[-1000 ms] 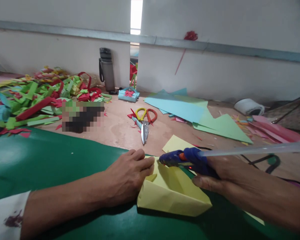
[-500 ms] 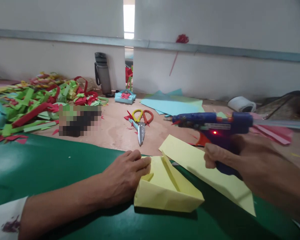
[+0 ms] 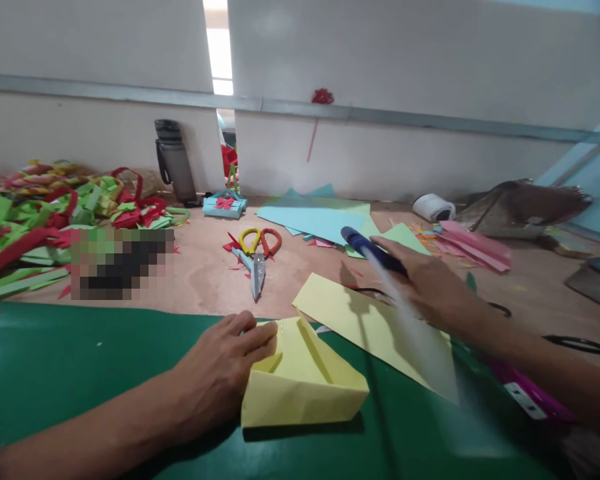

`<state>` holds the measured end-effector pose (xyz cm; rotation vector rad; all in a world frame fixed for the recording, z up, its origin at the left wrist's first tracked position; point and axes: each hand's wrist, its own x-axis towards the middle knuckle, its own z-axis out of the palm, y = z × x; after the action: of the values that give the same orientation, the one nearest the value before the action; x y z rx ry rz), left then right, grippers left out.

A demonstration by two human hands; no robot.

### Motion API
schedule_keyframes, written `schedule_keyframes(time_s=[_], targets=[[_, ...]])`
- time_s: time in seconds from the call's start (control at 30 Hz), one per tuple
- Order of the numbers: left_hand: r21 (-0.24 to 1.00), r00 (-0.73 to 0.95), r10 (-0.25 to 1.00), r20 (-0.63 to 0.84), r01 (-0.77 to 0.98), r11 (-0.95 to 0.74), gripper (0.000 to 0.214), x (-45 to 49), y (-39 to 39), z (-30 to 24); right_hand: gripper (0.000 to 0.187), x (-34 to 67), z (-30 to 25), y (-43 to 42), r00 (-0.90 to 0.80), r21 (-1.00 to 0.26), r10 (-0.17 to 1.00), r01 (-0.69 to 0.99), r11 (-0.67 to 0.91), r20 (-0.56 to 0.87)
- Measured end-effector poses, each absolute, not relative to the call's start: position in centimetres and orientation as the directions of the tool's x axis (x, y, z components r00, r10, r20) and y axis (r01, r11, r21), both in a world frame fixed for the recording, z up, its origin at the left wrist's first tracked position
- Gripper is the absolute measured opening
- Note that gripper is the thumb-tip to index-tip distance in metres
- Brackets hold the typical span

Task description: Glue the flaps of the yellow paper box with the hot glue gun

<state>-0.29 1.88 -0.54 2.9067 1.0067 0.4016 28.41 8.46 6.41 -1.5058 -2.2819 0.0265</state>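
Note:
My left hand (image 3: 220, 370) lies flat on the green sheet (image 3: 80, 373), its fingertips pressing the left edge of a folded yellow paper shape (image 3: 303, 383). My right hand (image 3: 425, 283) is stretched out over the table further right, gripping a blue glue gun (image 3: 367, 248) whose nozzle points away toward the far left; a translucent glue stick (image 3: 410, 327) trails back from it, blurred. A flat yellow paper sheet (image 3: 350, 313) lies under that hand.
Scissors (image 3: 257, 257) with yellow and orange handles lie ahead. Light blue and green sheets (image 3: 310, 220) sit behind them. A heap of paper strips (image 3: 55, 207) fills the left; a grey bottle (image 3: 174, 160) stands by the wall. Pink strips (image 3: 473, 243) and a white roll (image 3: 433, 207) are at right.
My right hand has carried the glue gun away from the folded yellow shape, up and then out over the table to the right. My left hand has stayed on the shape. The view has shifted right.

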Motion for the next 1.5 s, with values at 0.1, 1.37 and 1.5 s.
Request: schedule_keyframes(time_s=[0.1,1.37,1.5], targets=[[0.109,0.758,0.604,0.247,0.597,-0.795,0.016,-0.3,1.9,-0.6,0.051,28.7,4.6,9.5,-0.349,0.03,0.891,0.934,0.356,0.29],[0.053,0.796,0.559,0.233,0.563,-0.825,0.016,-0.7,2.3,-0.5,0.026,24.8,1.3,4.2,-0.881,-0.224,0.466,0.44,0.869,0.078],[0.048,0.812,0.522,0.26,0.529,-0.847,0.015,-0.7,2.5,-0.2,0.045,25.8,1.1,4.6,-0.924,-0.203,0.379,0.362,0.91,0.051]])
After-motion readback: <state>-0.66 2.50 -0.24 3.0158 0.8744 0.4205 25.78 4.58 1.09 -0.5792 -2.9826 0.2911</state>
